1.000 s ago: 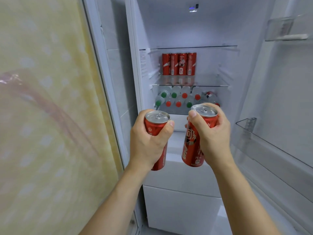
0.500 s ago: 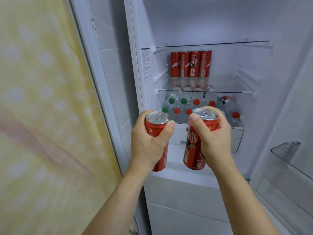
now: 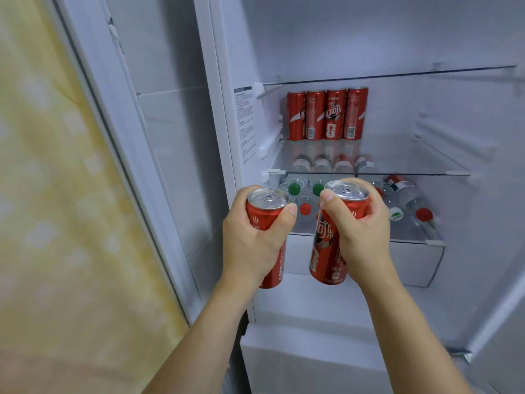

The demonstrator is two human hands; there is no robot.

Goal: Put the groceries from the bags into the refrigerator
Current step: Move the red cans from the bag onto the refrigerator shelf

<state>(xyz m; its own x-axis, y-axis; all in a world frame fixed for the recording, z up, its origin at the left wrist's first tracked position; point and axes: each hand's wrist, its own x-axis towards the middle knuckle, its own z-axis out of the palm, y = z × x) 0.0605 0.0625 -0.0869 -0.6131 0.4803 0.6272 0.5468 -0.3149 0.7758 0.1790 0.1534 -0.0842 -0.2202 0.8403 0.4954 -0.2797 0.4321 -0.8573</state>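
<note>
Holding one red can each, upright & ready to shelve: left hand (image 3: 250, 240) wraps left can (image 3: 265, 223), right hand (image 3: 360, 231) wraps right can (image 3: 328, 251), both just below-front of glass shelf (image 3: 412, 163) w/ four cans (image 3: 326, 115) at back.

likely a home kitchen: open refrigerator (image 3: 369, 38) beside yellow curtain (image 3: 56, 223).

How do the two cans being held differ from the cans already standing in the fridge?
The held cans, one in the left hand and one in the right hand, hang in front of the open refrigerator; the four shelved cans stand on a glass shelf at the back. The held cans are apart and tilted; the shelved cans are upright, side by side in a row. All are slim red cans with white lettering.
</note>
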